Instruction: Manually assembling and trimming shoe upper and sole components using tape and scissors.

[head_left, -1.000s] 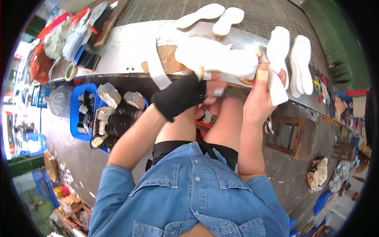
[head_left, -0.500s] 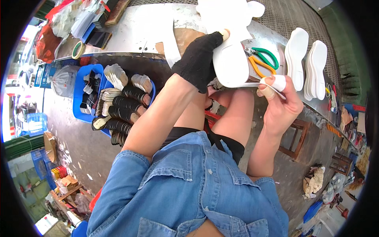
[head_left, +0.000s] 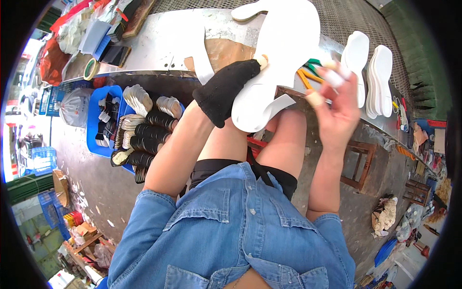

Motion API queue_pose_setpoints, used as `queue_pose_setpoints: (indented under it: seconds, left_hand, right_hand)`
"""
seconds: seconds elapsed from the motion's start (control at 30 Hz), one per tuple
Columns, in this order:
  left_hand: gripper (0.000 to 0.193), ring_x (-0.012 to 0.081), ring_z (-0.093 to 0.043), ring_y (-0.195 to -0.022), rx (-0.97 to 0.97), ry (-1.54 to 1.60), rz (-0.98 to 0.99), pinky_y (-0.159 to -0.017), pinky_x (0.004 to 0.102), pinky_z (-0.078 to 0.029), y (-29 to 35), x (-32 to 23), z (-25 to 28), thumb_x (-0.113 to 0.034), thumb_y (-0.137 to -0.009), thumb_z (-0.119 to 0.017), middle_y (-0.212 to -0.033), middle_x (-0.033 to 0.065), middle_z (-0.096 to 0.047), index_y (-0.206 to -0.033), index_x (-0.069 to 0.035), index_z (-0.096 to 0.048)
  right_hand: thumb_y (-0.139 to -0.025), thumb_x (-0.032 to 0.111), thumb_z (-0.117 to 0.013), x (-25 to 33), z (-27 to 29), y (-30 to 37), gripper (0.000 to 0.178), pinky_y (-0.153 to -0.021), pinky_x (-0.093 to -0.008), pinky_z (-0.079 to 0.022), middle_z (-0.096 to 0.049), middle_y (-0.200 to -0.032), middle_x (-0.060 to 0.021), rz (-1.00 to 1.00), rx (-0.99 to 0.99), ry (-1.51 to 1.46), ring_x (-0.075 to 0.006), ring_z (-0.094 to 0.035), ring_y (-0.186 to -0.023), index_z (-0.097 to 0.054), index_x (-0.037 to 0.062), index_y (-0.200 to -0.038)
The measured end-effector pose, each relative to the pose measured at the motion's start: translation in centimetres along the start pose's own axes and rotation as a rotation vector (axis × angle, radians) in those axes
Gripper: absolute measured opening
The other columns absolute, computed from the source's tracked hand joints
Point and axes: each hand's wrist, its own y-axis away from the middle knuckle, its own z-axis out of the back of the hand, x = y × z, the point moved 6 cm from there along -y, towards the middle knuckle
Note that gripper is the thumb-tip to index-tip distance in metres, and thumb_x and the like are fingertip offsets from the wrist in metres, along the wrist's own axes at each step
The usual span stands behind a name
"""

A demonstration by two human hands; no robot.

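My left hand [head_left: 226,89], in a black fingerless glove, pinches the edge of a white insole [head_left: 255,103]. Its narrow heel end points toward me and hangs past the table edge, over my knees; the broad end stretches away over the table. From the heel side a white strip [head_left: 284,103] curls out to the right, its end loose. My right hand [head_left: 339,111], white tape round its fingertips, is raised to the right of the strip with thumb and fingers apart and nothing seen between them. Just behind it lie orange-handled pliers [head_left: 306,78] and green-handled pliers [head_left: 314,62], partly hidden.
Two stacks of white insoles [head_left: 355,62] [head_left: 379,82] stand on the metal table at right. Another white piece [head_left: 199,53] lies on brown paper at left. Below the table, blue crates [head_left: 98,149] hold bundled insoles. A tape roll [head_left: 91,69] sits near the left edge.
My right hand has let go of the white strip and lifted up and away. The left hand has shifted left and toward me with the insole, whose broad end now shows more fully.
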Motion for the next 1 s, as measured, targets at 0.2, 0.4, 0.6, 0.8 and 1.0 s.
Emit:
queue_pose_setpoints:
  seconds: [0.2, 0.4, 0.6, 0.8, 1.0]
  left_hand:
    - [0.046, 0.0103, -0.059, -0.078, 0.065, 0.035, -0.129, -0.067, 0.0254, -0.051, 0.1, 0.6, -0.5, -0.043, -0.088, -0.056, -0.09, 0.0055, -0.063, -0.107, -0.001, -0.057]
    - [0.055, 0.0142, -0.062, -0.083, 0.227, -0.46, -0.284, -0.071, 0.0251, -0.052, 0.3, -0.3, -1.4, -0.043, -0.078, -0.068, -0.095, 0.0073, -0.062, -0.113, -0.003, -0.054]
    - [0.044, 0.0109, -0.06, -0.07, -0.056, -0.197, -0.156, -0.06, 0.0252, -0.049, 1.5, -1.3, -0.8, -0.034, -0.087, -0.059, -0.085, 0.0062, -0.062, -0.111, 0.002, -0.054]
    - [0.041, 0.0105, -0.059, -0.071, -0.059, -0.15, -0.245, -0.062, 0.0245, -0.048, 1.4, -1.2, -0.6, -0.032, -0.087, -0.057, -0.084, 0.0047, -0.061, -0.111, 0.002, -0.054]
    - [0.047, 0.0092, -0.057, -0.071, 0.008, -0.334, -0.321, -0.061, 0.0246, -0.047, 1.6, -1.3, -1.2, -0.04, -0.087, -0.058, -0.084, 0.0056, -0.061, -0.106, 0.003, -0.057]
  right_hand:
    - [-0.068, 0.006, -0.071, 0.4, -2.6, -2.0, 0.018, -0.05, -0.0243, -0.035, -0.045, -0.068, -0.0049, 0.194, 0.319, 0.109, -0.0132, -0.044, -0.054, -0.055, -0.0012, -0.071]
    - [-0.072, 0.009, -0.071, 0.0, -3.9, -3.0, 0.015, -0.048, -0.0238, -0.036, -0.052, -0.063, -0.0021, 0.014, 0.341, 0.165, -0.0093, -0.047, -0.051, -0.06, -0.0008, -0.073]
    - [-0.074, 0.002, -0.067, -1.5, -1.5, -0.4, 0.011, -0.051, -0.0194, -0.041, -0.057, -0.074, -0.0005, -0.197, -0.001, -0.665, -0.0064, -0.052, -0.058, -0.063, 0.0014, -0.085]
    - [-0.073, -0.006, -0.066, -1.1, -4.5, 2.0, 0.014, -0.05, -0.018, -0.042, -0.057, -0.08, -0.0062, -0.315, 0.317, -0.795, -0.0084, -0.055, -0.061, -0.06, -0.0019, -0.085]
    - [-0.073, -0.008, -0.067, -0.3, -3.7, 1.6, 0.009, -0.048, -0.0181, -0.041, -0.056, -0.08, -0.0051, -0.231, 0.186, -0.584, -0.0072, -0.055, -0.061, -0.062, -0.0035, -0.079]
